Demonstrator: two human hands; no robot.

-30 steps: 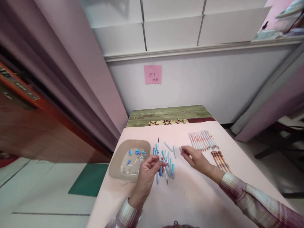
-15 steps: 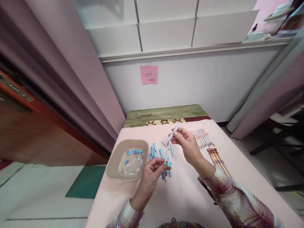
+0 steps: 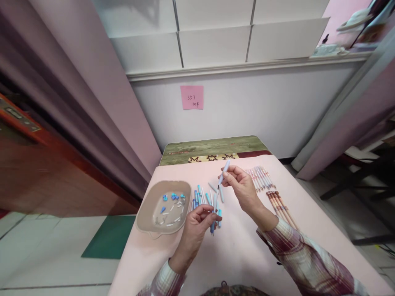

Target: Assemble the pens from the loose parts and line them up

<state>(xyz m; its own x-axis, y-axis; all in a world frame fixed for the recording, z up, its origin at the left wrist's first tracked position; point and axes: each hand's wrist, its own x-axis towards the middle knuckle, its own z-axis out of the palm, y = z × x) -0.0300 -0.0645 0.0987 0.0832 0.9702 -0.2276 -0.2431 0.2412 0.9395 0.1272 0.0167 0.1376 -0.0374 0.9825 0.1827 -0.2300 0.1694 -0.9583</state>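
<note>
My right hand [image 3: 242, 189] pinches a pale lavender pen barrel [image 3: 224, 170] between thumb and fingers, its dark lower end pointing down and left. Below it, my left hand [image 3: 197, 224] grips a slim pen part, clear to whitish at its top [image 3: 215, 201] and blue at its lower end [image 3: 212, 229]. The lavender barrel's narrow tip lines up with the top of that pen part; whether they touch is too small to tell. Loose blue and turquoise pen pieces [image 3: 198, 195] lie on the table behind my left hand, and pale grey ones [image 3: 221, 194] lie near the tip.
On the left stands a beige bin [image 3: 144, 205] with blue clips [image 3: 174, 196] and small clear and white pieces. Rows of patterned pens [image 3: 261, 179] and brown pens [image 3: 281, 207] lie at the right. A pink cloth [image 3: 240, 263] covers most of the table. The wall is behind it.
The lavender barrel stands slightly more upright and a little further left over the pen part in my left hand. Both hands keep their grips; the whole view has shifted slightly.
</note>
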